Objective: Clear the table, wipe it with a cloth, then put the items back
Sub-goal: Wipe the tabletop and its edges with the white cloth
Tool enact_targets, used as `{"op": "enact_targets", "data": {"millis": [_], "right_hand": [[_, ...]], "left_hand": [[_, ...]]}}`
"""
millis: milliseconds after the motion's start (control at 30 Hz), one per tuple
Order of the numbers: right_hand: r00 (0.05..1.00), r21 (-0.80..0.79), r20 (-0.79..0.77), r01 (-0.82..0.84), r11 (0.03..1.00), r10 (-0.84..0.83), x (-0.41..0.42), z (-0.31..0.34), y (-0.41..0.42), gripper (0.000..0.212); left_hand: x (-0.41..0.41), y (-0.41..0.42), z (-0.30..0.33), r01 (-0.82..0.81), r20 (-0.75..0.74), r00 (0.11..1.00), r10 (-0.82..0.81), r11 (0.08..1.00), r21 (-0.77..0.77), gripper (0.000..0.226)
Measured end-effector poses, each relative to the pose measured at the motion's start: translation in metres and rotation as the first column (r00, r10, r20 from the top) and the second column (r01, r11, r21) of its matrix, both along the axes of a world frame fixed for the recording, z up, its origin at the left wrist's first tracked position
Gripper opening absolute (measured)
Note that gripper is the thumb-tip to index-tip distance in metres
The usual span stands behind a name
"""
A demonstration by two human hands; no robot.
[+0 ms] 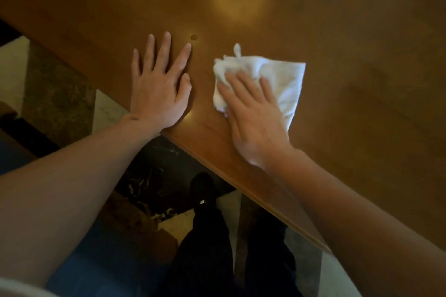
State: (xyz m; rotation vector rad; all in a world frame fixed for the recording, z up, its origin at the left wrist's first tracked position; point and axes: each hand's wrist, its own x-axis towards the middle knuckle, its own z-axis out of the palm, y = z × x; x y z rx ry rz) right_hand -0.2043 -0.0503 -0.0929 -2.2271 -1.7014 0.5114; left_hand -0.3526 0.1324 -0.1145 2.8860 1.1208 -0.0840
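Presently, both hands are on the brown wooden table (313,19), close to its near edge. The left hand (158,89) lies palm down on the bare wood, fingers straight and spread apart, holding nothing. Just beside it, not touching, the right hand (253,113) presses flat on a white cloth (284,77), fingers straight and slightly parted, not curled round it. The cloth is crumpled at its left side, with one twisted corner pointing away from the person, and it sits wholly on the tabletop. A small dark spot (193,37) marks the wood beyond the left fingertips. Below the edge, dark trousers (205,248) and one shoe (201,185) show above a patterned floor (55,96).
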Motion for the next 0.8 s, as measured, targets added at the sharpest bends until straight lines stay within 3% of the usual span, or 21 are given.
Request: {"op": "enact_targets", "data": {"millis": [200,367,534,667,801], "right_hand": [[0.992,-0.108,0.007,-0.127,0.986,0.129,-0.030,-0.003,-0.097,0.065],[0.992,-0.125,0.009,0.128,0.984,-0.128,0.022,0.004,-0.130,0.057],[0.894,-0.069,0.054,0.447,0.892,-0.445,0.059,-0.004,-0.037,0.053],[0.929,-0.048,0.039,0.370,0.928,-0.369,0.032,-0.007,0.032,0.055],[0.987,-0.002,0.043,0.155,0.988,-0.154,-0.016,-0.005,0.025,0.057]], "left_hand": [[0.003,-0.003,0.004,-0.010,-0.024,1.000,0.009,0.999,-0.033,0.062],[0.001,0.001,0.008,-0.008,-0.011,1.000,0.007,0.999,-0.051,0.063],[0.000,0.000,0.004,-0.012,0.006,1.000,0.012,0.999,-0.039,0.062],[0.001,0.000,0.002,-0.011,0.011,1.000,0.011,1.000,-0.027,0.062],[0.000,0.000,0.000,-0.001,0.029,1.000,0.002,1.000,-0.015,0.059]]}}
